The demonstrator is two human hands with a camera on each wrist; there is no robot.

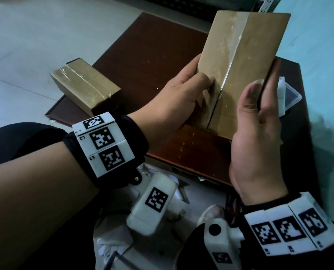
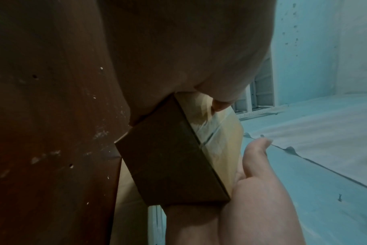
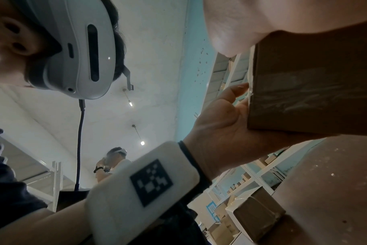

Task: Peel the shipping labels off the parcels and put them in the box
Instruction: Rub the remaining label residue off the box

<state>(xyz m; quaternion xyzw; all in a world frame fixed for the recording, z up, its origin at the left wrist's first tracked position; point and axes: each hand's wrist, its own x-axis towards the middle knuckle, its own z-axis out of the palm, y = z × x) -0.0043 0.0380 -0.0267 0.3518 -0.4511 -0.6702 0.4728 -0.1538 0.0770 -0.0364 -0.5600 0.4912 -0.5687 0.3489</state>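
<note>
I hold a brown taped cardboard parcel [image 1: 240, 61] tilted above the dark red-brown table [image 1: 152, 55]. My left hand [image 1: 203, 71] grips its lower left side, thumb pressed on the front face. My right hand [image 1: 267, 74] grips its right edge, thumb in front and fingers behind. No shipping label shows on the faces turned to me. The same parcel [image 3: 314, 91] fills the upper right of the right wrist view, with my left hand [image 3: 224, 116] on it. In the left wrist view its dark end face [image 2: 172, 157] shows. A clear plastic box [image 1: 290, 96] sits on the table, half hidden behind my right hand.
A second taped parcel [image 1: 86, 84] lies on the table's left edge, over the pale floor [image 1: 25, 45]. White paper [image 1: 281, 102] lies by the plastic box. Crumpled white paper [image 1: 113, 242] lies below the table's near edge. Another person [image 3: 113, 159] stands far off.
</note>
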